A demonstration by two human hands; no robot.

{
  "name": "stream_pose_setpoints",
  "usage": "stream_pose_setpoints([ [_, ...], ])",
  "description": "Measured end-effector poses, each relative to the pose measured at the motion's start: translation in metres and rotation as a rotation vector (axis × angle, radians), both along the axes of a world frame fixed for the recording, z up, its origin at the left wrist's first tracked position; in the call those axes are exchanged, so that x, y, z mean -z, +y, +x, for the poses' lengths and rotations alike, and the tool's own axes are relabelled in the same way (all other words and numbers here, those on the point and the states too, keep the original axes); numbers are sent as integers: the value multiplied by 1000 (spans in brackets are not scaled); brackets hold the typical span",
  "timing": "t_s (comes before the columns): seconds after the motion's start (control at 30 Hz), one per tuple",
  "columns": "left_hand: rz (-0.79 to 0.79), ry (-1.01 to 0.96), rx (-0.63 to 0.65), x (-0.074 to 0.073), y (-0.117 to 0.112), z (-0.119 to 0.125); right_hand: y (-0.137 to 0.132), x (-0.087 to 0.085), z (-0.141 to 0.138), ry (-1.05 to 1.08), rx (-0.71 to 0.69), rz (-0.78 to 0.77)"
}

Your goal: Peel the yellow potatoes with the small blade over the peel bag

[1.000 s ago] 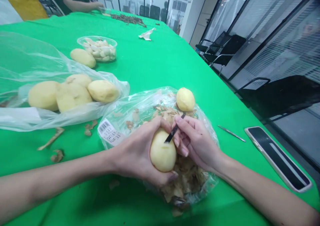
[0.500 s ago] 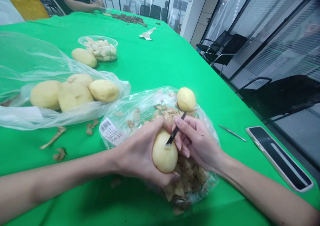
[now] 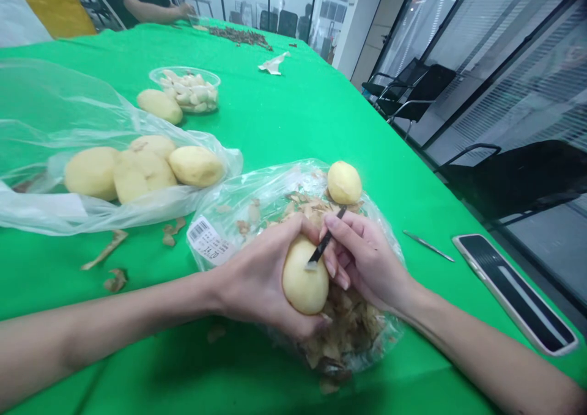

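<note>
My left hand (image 3: 270, 280) is wrapped around a peeled potato (image 3: 305, 286), thumb below and fingers above it. Between the thumb and fingers of my right hand (image 3: 362, 250) is a slim black tool (image 3: 323, 245); its flat, pale tip touches the upper face of the potato. Beneath both hands lies a clear plastic bag (image 3: 270, 173) with a price label (image 3: 208, 241). Brown potato peelings (image 3: 351, 326) are heaped on it. Another peeled potato (image 3: 344, 183) rests at the bag's far edge.
Several peeled potatoes (image 3: 144, 173) lie in a clear bag at left. Behind stand a lone potato (image 3: 159, 106) and a tub of garlic cloves (image 3: 190, 92). A thin metal tool (image 3: 428, 246) and a phone (image 3: 513, 293) lie at right. A person's arm (image 3: 153, 13) is at the far end.
The black tool's tip has shifted slightly on the potato. My hands keep the same holds, and the whole view has moved a little.
</note>
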State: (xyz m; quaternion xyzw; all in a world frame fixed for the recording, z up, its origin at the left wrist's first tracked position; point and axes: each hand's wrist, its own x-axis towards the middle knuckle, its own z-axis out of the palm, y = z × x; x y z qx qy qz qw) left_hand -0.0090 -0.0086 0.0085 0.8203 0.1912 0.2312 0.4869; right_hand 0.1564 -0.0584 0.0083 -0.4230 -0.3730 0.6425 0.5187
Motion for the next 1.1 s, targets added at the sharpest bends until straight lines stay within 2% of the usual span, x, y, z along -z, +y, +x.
stream_pose_setpoints([
  [0.23, -34, -10, -18, 2, 0, -1, 2, 1, -1, 1, 8, -11],
  [0.6, -53, -28, 10, 1, 1, -1, -2, 6, 3, -33, -13, 95],
  [0.77, -57, -16, 10, 2, 0, -1, -2, 4, 2, -6, -19, 76],
  [0.93, -90, -77, 0, 0, 0, 1, -1, 2, -2, 34, 35, 19],
  [1.1, -83, -37, -20, -1, 0, -1, 2, 2, -2, 71, 55, -27],
])
